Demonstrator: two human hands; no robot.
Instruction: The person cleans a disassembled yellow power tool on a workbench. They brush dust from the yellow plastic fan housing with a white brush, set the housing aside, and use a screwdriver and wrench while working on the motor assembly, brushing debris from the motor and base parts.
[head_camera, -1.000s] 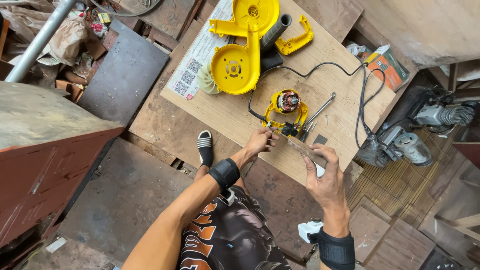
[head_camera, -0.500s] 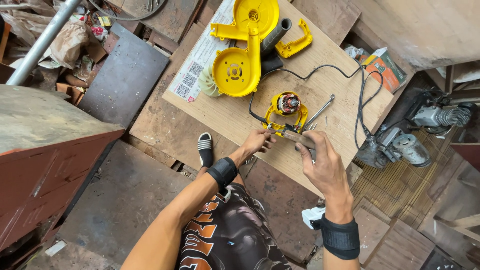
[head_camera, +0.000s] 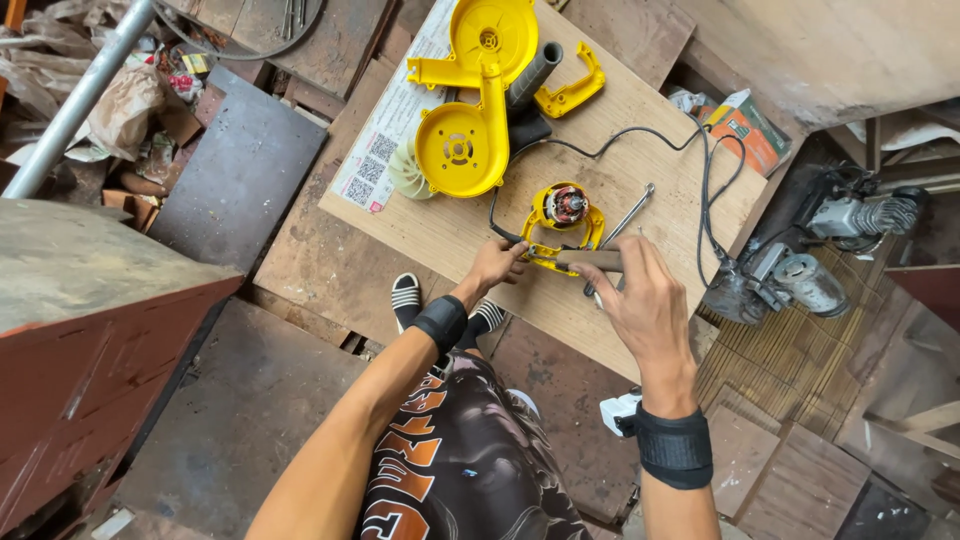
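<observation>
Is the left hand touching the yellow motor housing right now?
Touching. In the head view the left hand has its fingertips on the lower edge of the yellow motor housing, with no gap between them.

Just 1 view here, a head cam looking pretty much straight down from standing height. The hands sit mid-frame at arm's length, the wooden counter beyond them, floor and the person's own legs below.
</observation>
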